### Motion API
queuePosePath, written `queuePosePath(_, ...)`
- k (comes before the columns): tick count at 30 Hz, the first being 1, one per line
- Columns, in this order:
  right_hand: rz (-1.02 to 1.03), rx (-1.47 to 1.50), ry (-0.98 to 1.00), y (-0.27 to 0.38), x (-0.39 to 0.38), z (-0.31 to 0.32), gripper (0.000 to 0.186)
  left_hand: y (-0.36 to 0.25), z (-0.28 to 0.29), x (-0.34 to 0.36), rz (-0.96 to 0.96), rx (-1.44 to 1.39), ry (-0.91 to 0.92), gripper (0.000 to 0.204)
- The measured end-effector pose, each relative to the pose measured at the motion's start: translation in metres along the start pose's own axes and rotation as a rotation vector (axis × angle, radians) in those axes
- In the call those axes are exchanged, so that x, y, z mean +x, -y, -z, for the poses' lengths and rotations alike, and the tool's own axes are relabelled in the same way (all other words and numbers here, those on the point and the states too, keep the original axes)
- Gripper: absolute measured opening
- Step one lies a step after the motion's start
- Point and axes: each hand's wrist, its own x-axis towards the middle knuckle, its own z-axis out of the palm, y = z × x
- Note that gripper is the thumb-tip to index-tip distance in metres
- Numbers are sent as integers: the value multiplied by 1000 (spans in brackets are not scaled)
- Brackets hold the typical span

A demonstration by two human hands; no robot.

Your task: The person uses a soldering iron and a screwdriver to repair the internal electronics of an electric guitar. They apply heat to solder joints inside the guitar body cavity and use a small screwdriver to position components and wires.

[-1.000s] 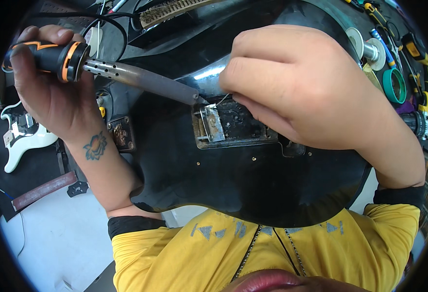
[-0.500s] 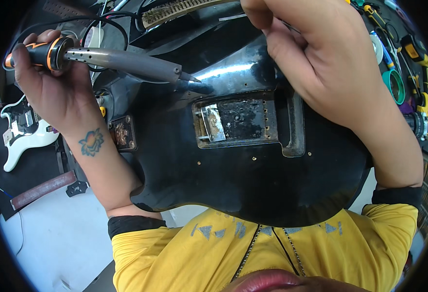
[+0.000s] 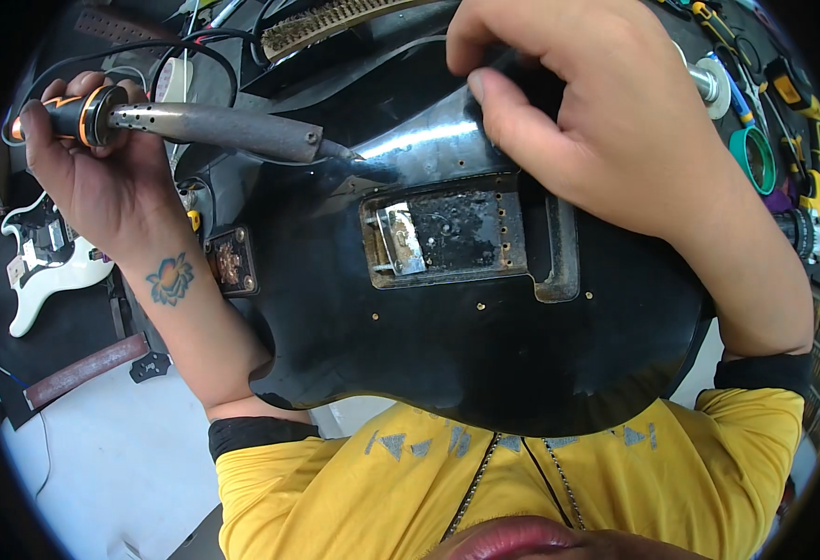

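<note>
My left hand [image 3: 107, 177] is wrapped round the black and orange handle of a soldering iron [image 3: 219, 129], whose cord loops away behind. The iron's pointed tip is over the upper edge of a glossy black electric guitar body [image 3: 429, 359], beside a bright reflection; whether it touches cannot be seen. In the body's back is an open cavity [image 3: 471, 233] with a shiny metal block [image 3: 401, 238] in its left part. My right hand [image 3: 578, 121] is above the body's far side, thumb and forefinger close together. What they pinch, if anything, I cannot make out.
A wooden bristle brush [image 3: 335, 26] lies at the far edge. To the left is a white guitar body [image 3: 51, 266] and a reddish bar [image 3: 86, 371]. On the right are a spool [image 3: 711, 86], a green tape ring [image 3: 753, 161] and several yellow and black tools [image 3: 813, 177].
The soldering iron and my left hand have shifted slightly left. My right hand has moved a little down and left, uncovering the spool. The guitar body has barely moved.
</note>
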Motion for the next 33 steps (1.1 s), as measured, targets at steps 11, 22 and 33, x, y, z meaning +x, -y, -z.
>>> queuePosePath(11, 37, 165, 139, 24, -5, -3, 17, -5, 11, 4, 55, -108, 64, 23)
queuePosePath(22, 99, 103, -91, 32, 6, -8, 23, -4, 13, 5, 68, -111, 73, 23)
queuePosePath(33, 162, 184, 12, 3, 5, 5, 15, -6, 14, 5, 85, -123, 81, 25)
